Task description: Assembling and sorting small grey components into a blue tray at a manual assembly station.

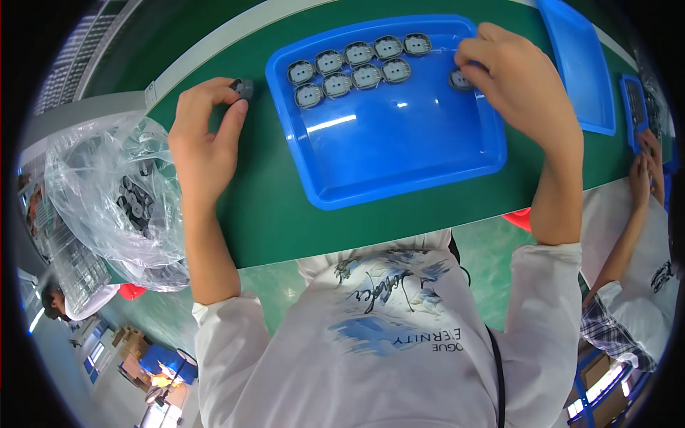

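Observation:
My left hand (207,135) pinches a small dark grey round part (243,88) between thumb and forefinger, beside the left rim of a blue plastic tray (407,182). Over the tray's right side, my right hand (503,75) is closed, its fingertips at another grey round part (460,79) low against the tray floor. The fingers partly cover that part. Several like parts, grey-faced with small holes and rounded rims, sit in two rows along the tray's far side, one of them a round part (367,75) in the nearer row.
A clear plastic bag (107,185) with several dark parts (135,205) stands left of the green table (278,232). Another blue tray (589,78) lies at the right. Beyond it, a co-worker's hands (646,167) are near a small blue tray (632,107). A red object (519,219) shows below the table edge.

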`<state>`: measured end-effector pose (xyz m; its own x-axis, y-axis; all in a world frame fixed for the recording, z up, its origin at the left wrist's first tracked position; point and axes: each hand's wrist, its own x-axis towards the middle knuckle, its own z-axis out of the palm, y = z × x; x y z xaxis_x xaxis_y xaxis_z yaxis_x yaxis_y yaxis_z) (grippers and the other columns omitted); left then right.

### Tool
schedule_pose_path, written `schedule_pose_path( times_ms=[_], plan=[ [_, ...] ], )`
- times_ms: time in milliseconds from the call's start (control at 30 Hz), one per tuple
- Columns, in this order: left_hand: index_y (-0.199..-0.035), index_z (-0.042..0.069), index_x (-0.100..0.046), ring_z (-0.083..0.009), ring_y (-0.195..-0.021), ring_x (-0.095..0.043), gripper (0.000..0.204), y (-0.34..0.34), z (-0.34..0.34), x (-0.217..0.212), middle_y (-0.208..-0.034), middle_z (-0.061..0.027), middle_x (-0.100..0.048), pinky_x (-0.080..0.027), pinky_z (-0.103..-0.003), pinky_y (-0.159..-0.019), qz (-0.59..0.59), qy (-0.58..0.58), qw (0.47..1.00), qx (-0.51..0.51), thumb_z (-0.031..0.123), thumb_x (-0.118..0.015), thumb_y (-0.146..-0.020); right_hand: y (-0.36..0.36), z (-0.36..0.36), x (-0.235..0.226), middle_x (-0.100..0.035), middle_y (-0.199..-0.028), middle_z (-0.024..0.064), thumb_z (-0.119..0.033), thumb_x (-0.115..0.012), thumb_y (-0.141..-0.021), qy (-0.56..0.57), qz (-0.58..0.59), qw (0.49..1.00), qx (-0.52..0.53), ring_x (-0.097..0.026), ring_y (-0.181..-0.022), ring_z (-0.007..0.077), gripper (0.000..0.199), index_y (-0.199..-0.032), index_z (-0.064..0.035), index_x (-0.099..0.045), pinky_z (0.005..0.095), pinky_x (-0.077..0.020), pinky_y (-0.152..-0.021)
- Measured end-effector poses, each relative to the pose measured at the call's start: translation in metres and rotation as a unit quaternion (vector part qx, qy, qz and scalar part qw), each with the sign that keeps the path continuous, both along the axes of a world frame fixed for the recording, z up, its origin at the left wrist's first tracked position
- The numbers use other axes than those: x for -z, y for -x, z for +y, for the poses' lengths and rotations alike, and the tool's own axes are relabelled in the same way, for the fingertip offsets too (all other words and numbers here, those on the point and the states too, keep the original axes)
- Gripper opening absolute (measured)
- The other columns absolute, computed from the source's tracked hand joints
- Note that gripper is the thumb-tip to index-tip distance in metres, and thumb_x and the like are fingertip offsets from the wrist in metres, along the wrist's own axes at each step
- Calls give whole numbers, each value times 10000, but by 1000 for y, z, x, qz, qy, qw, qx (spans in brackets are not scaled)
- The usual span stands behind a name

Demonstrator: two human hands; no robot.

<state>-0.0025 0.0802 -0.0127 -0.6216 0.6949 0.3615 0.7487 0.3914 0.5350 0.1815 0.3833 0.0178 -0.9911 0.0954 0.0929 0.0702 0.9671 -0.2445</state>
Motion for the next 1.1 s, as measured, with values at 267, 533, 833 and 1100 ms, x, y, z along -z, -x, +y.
schedule_pose_path(
  times_ms=[267, 533, 833, 1100],
  plan=[
    [-908, 31, -672, -289, -1014, -610, 157, -48, 68, -52, -1124, -114, -635, -493, -333, -861, 81, 29, 974, 207, -15, -718, -764, -6, -7, -15, -550, -803, 111, -71, -715, -763, 74, -48, 996, -16, -579, -724, 303, 166, -889, -34, -614, 408, -449, -637],
    [-854, -12, -639, -380, -1050, -491, 117, -57, 140, -39, -1106, -215, -546, -422, -454, -914, 124, 58, 944, 299, 51, -661, -757, 8, 11, -1, -571, -802, 112, -119, -658, -832, -25, 45, 997, -65, -591, -713, 286, 93, -869, -36, -639, 402, -463, -610],
    [-853, 56, -671, -347, -1170, -499, 120, -53, 144, 2, -1213, -112, -584, -423, -455, -989, 134, 33, 959, 249, 77, -734, -754, 16, 18, -1, -569, -892, 153, -93, -617, -812, 97, 55, 993, -46, -597, -858, 357, 59, -798, -39, -636, 442, -475, -721],
    [-832, 58, -666, -340, -1153, -510, 149, -49, 145, 2, -1212, -106, -587, -443, -447, -965, 127, 30, 961, 244, 121, -766, -743, 16, 21, 4, -590, -953, 173, -94, -623, -820, 98, 64, 993, -26, -592, -885, 377, 102, -892, -32, -658, 444, -478, -754]
  ],
)
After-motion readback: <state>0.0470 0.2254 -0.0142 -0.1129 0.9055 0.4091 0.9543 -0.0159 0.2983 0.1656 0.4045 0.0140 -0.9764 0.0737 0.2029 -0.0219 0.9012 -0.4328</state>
